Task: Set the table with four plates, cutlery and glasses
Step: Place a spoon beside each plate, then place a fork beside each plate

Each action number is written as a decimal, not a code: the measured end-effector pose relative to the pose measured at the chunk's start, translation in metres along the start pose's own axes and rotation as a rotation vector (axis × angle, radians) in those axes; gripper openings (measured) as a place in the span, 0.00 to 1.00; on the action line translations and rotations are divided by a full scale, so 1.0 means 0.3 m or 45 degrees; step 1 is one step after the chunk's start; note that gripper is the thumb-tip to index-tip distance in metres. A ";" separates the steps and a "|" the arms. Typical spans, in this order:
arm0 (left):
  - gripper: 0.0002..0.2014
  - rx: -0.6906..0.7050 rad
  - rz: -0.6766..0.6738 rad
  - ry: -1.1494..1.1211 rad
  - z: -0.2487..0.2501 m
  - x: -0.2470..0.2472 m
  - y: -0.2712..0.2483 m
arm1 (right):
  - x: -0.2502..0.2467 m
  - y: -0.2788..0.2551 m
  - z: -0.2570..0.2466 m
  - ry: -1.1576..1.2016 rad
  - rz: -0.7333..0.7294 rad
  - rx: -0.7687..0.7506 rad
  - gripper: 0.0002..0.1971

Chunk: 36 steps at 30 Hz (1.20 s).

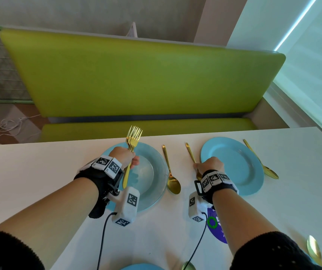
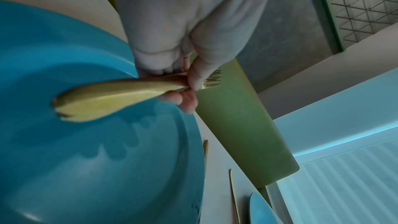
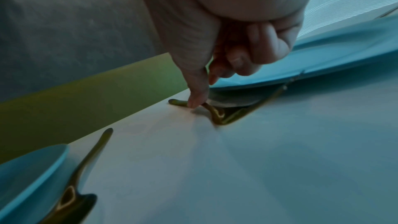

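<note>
My left hand (image 1: 129,158) grips a bundle of gold forks (image 1: 133,137) by the handles, tines up, above the left blue plate (image 1: 156,172). In the left wrist view the fork handles (image 2: 112,98) stick out over that plate (image 2: 86,159) from my curled fingers (image 2: 189,101). My right hand (image 1: 208,165) pinches a single gold fork (image 1: 190,152) lying on the table just left of the right blue plate (image 1: 240,164). In the right wrist view my thumb (image 3: 196,98) sits on its handle (image 3: 176,102) beside the plate's rim (image 3: 323,60). Its tines are hidden under my wrist in the head view.
A gold spoon (image 1: 170,172) lies between the two plates, another (image 1: 261,160) right of the right plate. A third plate (image 1: 142,266) and two more spoons (image 1: 315,250) show at the near edge of the white table (image 1: 39,168). A green bench (image 1: 136,75) runs behind.
</note>
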State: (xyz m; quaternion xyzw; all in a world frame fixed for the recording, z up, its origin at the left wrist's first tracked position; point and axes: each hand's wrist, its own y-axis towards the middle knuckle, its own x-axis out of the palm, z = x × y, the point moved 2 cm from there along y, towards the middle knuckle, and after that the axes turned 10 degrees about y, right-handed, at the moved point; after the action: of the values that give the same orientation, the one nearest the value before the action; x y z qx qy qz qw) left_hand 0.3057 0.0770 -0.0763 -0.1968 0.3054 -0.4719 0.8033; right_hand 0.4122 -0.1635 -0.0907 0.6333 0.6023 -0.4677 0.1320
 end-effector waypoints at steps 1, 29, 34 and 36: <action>0.10 -0.001 0.000 -0.003 -0.002 0.002 0.001 | -0.003 0.001 0.003 0.001 0.006 0.003 0.19; 0.15 -0.016 -0.036 0.071 -0.027 -0.026 -0.092 | -0.003 -0.130 -0.025 0.065 -0.151 -0.317 0.15; 0.13 0.049 -0.104 0.153 -0.034 -0.056 -0.188 | 0.019 -0.335 -0.067 0.008 -0.259 -0.627 0.12; 0.12 0.078 -0.150 0.185 -0.041 -0.070 -0.244 | 0.018 -0.423 -0.094 -0.018 -0.295 -0.739 0.11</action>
State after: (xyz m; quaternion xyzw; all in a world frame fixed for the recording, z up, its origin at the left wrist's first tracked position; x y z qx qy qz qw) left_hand 0.2430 0.0602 -0.0348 -0.1549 0.3362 -0.5405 0.7555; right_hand 0.3111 -0.1090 -0.0295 0.4930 0.7779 -0.2926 0.2573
